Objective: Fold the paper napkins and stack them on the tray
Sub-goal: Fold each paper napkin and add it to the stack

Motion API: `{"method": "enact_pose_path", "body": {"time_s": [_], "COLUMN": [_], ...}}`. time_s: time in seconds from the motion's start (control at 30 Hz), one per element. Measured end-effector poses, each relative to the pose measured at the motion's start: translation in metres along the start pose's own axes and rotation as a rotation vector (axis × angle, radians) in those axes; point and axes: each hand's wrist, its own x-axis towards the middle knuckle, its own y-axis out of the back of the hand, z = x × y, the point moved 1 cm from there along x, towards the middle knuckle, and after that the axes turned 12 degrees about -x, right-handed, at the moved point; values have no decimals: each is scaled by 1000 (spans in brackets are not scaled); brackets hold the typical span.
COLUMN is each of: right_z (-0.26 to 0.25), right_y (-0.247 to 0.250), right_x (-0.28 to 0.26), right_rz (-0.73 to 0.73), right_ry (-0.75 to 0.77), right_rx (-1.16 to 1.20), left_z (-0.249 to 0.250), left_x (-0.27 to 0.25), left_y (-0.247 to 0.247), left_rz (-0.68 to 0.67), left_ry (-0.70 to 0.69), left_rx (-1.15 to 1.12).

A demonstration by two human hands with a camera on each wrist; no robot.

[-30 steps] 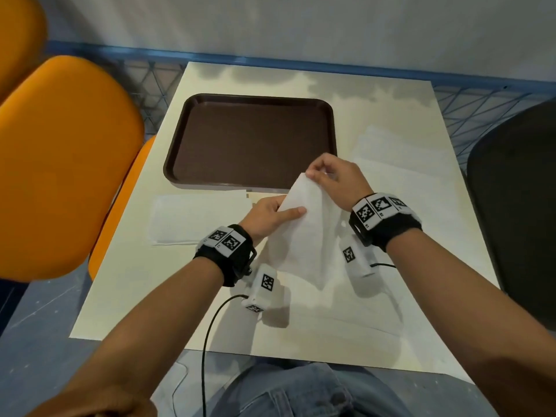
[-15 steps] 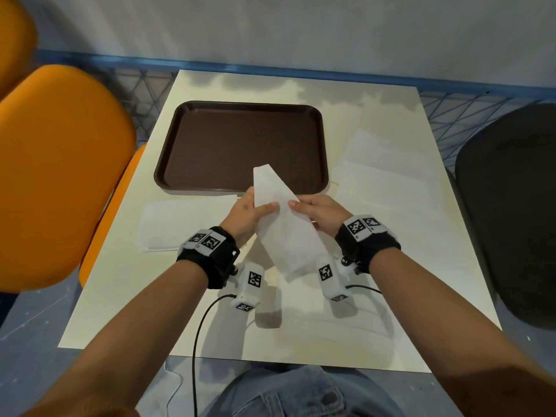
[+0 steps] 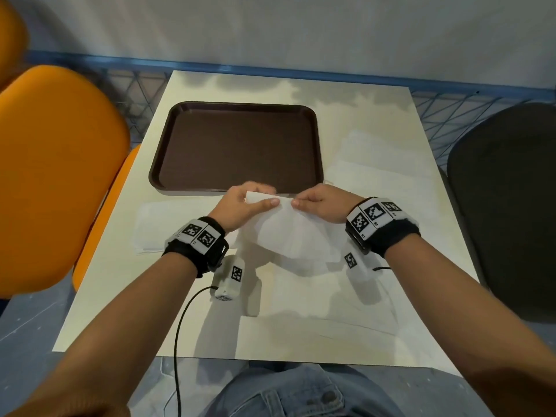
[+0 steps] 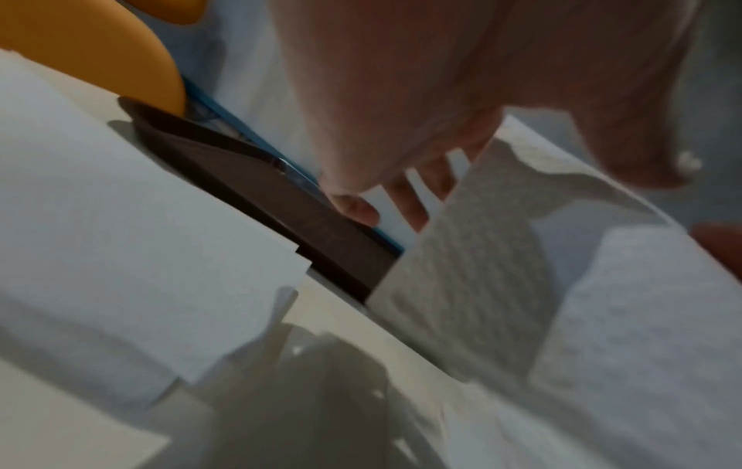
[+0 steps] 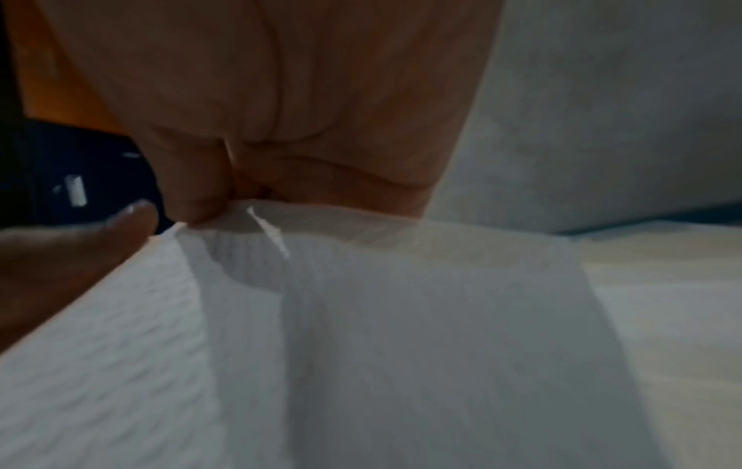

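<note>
A white paper napkin (image 3: 288, 236) hangs between my hands just in front of the brown tray (image 3: 240, 145). My left hand (image 3: 249, 201) pinches its upper left edge between thumb and fingers. My right hand (image 3: 313, 201) pinches the upper edge beside it. The napkin (image 5: 361, 333) droops toward me above the table. In the left wrist view the napkin (image 4: 481, 285) rises beside the tray (image 4: 281, 203). The tray holds nothing.
A napkin (image 3: 177, 224) lies flat on the table left of my hands. More flat napkins (image 3: 376, 164) lie to the right and near the front edge (image 3: 331, 311). An orange chair (image 3: 54, 176) stands left, a dark chair (image 3: 505, 206) right.
The napkin stood up as a tall point between my hands; now both hands have moved forward toward the tray's near rim and hold its top edge spread out sideways.
</note>
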Motion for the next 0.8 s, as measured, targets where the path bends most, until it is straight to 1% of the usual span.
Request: {"method": "enact_pose_path", "body": {"time_s": [0.03,0.07,0.13,0.17,0.2,0.23,0.3,0.33,0.37,0.4,0.47,0.5,0.53,0.57,0.6,0.63,0.67,0.7,0.77,0.8], "right_z": [3,7,19,27,36,45,59,63,65,64,56,51,47,45,43,44,46,49,52,52], "right_y": [1,2,-3,-8,-16,-25,-45,-55,-64,-73,-89,-96,-105,-112,-119,-122,-123,-121,-113,-109], "right_x": [-1,-3,-6,-7,-7,-8,-7,-7,-7,-7,-7,-6,-5,-3,-3,-2,-2,-2,0,2], "right_rz": [5,12,28,51,79,103,128,141,162,190,223,207,165,105,44,8,18,61,173,204], "right_ry": [-17,-33,-79,-118,-166,-216,-309,-349,-372,-367,-268,-207,-163,-139,-136,-142,-151,-161,-202,-231], "right_rx": [28,32,-36,-72,-85,-81,-125,-208,-304,-381,-437,-447,-455,-467,-492,-522,-536,-533,-499,-480], "left_z": [2,3,-3,-9,-18,-27,-45,-51,-56,-57,-57,-58,-60,-64,-69,-73,-74,-75,-72,-70], "left_x": [-2,-3,-5,-5,-4,-2,3,4,5,4,-2,-4,-6,-9,-11,-13,-14,-15,-15,-15], "left_y": [-4,-8,-13,-16,-17,-20,-25,-28,-32,-37,-50,-57,-64,-70,-73,-73,-70,-66,-55,-51], "left_rz": [-12,7,120,182,225,234,197,191,185,179,131,66,-39,-159,-271,-348,-381,-375,-327,-317], "left_ry": [24,32,57,76,100,138,225,248,242,197,35,-39,-83,-84,-45,16,78,122,166,175], "left_rx": [-46,-69,-78,-48,13,106,329,438,544,649,872,969,1056,1127,1182,1224,1247,1259,1273,1276]}}
